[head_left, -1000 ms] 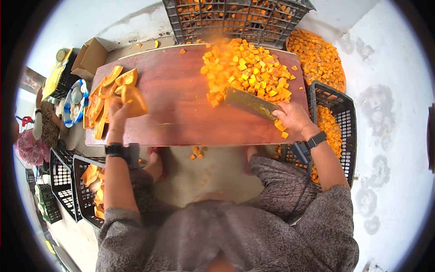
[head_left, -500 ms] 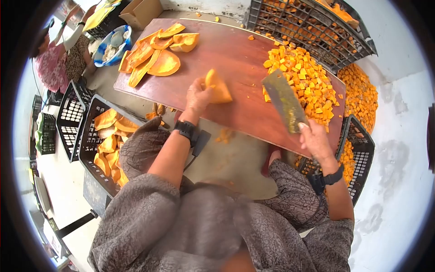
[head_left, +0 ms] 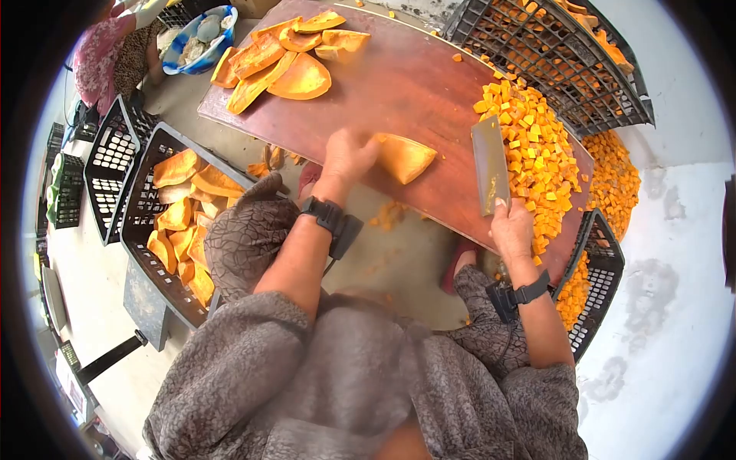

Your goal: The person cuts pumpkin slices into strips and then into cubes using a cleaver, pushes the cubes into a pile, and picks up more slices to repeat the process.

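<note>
My left hand [head_left: 351, 156] grips the left end of an orange pumpkin piece [head_left: 408, 158] near the front edge of the reddish board [head_left: 399, 84]. In my right hand [head_left: 511, 228] is the handle of a broad cleaver [head_left: 491, 165]. Its blade points away from me, beside a heap of pumpkin cubes [head_left: 537, 146] on the board's right side. Several large pumpkin slices [head_left: 300, 77] lie together at the board's far left.
A black crate of pumpkin pieces [head_left: 142, 222] stands at the left. Another crate [head_left: 537, 57] leans behind the board, and a third [head_left: 606, 284] holds cubes at the right. Beyond a blue-and-white basin [head_left: 201, 67], a person [head_left: 100, 61] is partly visible.
The pumpkin piece now lies flatter and further right relative to my left hand. My right hand has moved left and up, and the cleaver blade is more upright in view, beside the cubes.
</note>
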A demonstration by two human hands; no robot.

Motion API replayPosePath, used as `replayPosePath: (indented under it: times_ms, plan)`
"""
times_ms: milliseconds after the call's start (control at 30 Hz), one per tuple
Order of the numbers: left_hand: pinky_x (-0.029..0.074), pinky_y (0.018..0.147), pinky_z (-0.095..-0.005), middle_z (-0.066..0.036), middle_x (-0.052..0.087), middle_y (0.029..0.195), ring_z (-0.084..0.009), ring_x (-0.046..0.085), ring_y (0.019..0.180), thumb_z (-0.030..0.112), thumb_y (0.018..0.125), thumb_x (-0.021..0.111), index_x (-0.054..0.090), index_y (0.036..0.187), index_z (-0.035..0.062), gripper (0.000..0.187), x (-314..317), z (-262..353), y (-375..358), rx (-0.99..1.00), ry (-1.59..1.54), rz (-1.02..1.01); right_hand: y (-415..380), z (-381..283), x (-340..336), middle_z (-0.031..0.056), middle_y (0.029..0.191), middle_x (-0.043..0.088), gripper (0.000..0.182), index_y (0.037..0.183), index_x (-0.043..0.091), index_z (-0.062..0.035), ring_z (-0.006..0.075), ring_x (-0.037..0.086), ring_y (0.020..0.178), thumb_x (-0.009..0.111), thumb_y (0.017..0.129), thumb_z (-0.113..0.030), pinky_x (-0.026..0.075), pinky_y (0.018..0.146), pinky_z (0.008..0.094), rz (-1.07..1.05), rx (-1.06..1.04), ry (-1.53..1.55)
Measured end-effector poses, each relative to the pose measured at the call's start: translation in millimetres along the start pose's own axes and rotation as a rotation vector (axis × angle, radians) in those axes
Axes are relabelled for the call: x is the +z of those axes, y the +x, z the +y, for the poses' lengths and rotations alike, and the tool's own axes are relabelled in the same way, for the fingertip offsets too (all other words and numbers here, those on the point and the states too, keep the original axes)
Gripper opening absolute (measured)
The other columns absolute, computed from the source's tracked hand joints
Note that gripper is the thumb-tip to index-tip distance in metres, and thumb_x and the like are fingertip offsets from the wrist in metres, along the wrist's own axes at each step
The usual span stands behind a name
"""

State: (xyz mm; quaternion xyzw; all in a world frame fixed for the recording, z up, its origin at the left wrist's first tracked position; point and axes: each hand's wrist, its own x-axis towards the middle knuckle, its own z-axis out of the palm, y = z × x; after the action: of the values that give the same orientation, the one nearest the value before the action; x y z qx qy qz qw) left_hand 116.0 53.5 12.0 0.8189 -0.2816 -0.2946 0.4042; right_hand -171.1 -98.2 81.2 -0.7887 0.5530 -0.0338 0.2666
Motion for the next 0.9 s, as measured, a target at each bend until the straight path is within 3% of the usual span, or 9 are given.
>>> replayPosePath:
  times_ms: [100, 467, 533, 567, 633, 667, 733, 833, 900]
  plan:
    - [0.053, 0.077, -0.0302, -0.014, 0.064, 0.104, -0.0184, 0.065, 0.087, 0.017, 0.079, 0.066, 0.06, 0.124, -0.0009, 0.049, 3.2, -6.7, 0.6, 0.248, 0.113, 0.3, -4.8, 0.8, 6.7, 0.0292, 0.087, 0.065, 0.033, 0.093, 0.062, 0.0037, 0.0465, 0.062, 0.087, 0.055, 0.091, -0.028, 0.048, 0.079, 0.0494, -0.029, -0.107, -0.022]
    - [0.048, 0.092, -0.0323, -0.013, 0.06, 0.11, -0.0242, 0.06, 0.101, 0.011, 0.072, 0.071, 0.059, 0.127, 0.0081, 0.057, 3.5, 5.6, -23.5, 0.396, 0.007, -0.058, 5.7, 13.8, 25.5, 0.0301, 0.092, 0.065, 0.029, 0.102, 0.057, 0.0062, 0.0461, 0.063, 0.091, 0.055, 0.09, -0.02, 0.048, 0.081, 0.0494, -0.005, -0.105, 0.075]
    - [0.047, 0.092, -0.0327, -0.012, 0.06, 0.108, -0.0249, 0.06, 0.101, 0.013, 0.071, 0.072, 0.059, 0.126, 0.0086, 0.056, 5.8, -0.1, -21.1, 0.404, 0.014, -0.066, 6.8, 17.9, 31.8, 0.0047, 0.066, 0.055, 0.018, 0.108, 0.052, -0.0009, 0.0125, 0.053, 0.045, 0.052, 0.096, -0.014, 0.045, 0.04, 0.028, 0.045, -0.255, 0.045]
    - [0.047, 0.092, -0.0331, -0.012, 0.061, 0.106, -0.0256, 0.059, 0.101, 0.015, 0.071, 0.073, 0.06, 0.124, 0.0091, 0.054, 6.6, -3.0, -20.3, 0.412, 0.026, -0.074, 6.8, 20.2, 32.6, 0.0047, 0.066, 0.055, 0.018, 0.108, 0.052, -0.0009, 0.0125, 0.053, 0.045, 0.052, 0.096, -0.014, 0.045, 0.04, 0.028, 0.046, -0.259, 0.038]
    - [0.047, 0.091, -0.0332, -0.012, 0.061, 0.104, -0.0258, 0.059, 0.101, 0.017, 0.071, 0.073, 0.06, 0.123, 0.0077, 0.054, 7.2, -0.5, -26.3, 0.398, 0.0, -0.064, -4.1, -1.9, 24.2, 0.0284, 0.091, 0.066, 0.025, 0.101, 0.059, 0.0047, 0.0451, 0.063, 0.091, 0.058, 0.089, -0.017, 0.048, 0.08, 0.0482, 0.068, -0.088, 0.17]
    - [0.047, 0.091, -0.0333, -0.013, 0.062, 0.103, -0.0261, 0.059, 0.101, 0.019, 0.071, 0.073, 0.06, 0.122, 0.0063, 0.055, 7.7, 1.1, -29.1, 0.386, -0.018, -0.059, -1.1, 4.7, 28.3, 0.0284, 0.091, 0.066, 0.025, 0.101, 0.059, 0.0047, 0.0451, 0.063, 0.091, 0.058, 0.089, -0.017, 0.048, 0.08, 0.0482, 0.071, -0.094, 0.164]
    - [0.048, 0.091, -0.0337, -0.014, 0.062, 0.104, -0.0264, 0.059, 0.101, 0.019, 0.071, 0.072, 0.059, 0.122, 0.0048, 0.055, 15.2, -4.1, -30.4, 0.374, -0.082, -0.029, 0.1, 6.6, 32.0, 0.0033, 0.063, 0.053, 0.017, 0.101, 0.052, -0.0033, 0.0102, 0.05, 0.045, 0.053, 0.098, -0.02, 0.041, 0.037, 0.0261, 0.115, -0.246, 0.041]
    - [0.048, 0.091, -0.0359, -0.017, 0.062, 0.107, -0.0286, 0.06, 0.102, 0.021, 0.071, 0.07, 0.058, 0.123, 0.0026, 0.056, 15.3, 3.2, -34.0, 0.326, -0.1, 0.025, -30.2, -42.6, 9.2, 0.0026, 0.063, 0.053, 0.019, 0.099, 0.052, -0.0038, 0.0094, 0.048, 0.045, 0.051, 0.099, -0.023, 0.04, 0.037, 0.0254, -0.063, 0.024, 0.344]
    - [0.049, 0.092, -0.0378, -0.019, 0.062, 0.109, -0.0306, 0.06, 0.103, 0.022, 0.071, 0.07, 0.057, 0.123, 0.0018, 0.057, 15.7, 9.5, -35.3, 0.296, -0.063, 0.045, -34.0, -53.9, 9.1, 0.0022, 0.064, 0.053, 0.019, 0.1, 0.052, -0.0038, 0.0091, 0.047, 0.044, 0.05, 0.1, -0.023, 0.04, 0.037, 0.0251, -0.075, -0.021, 0.35]
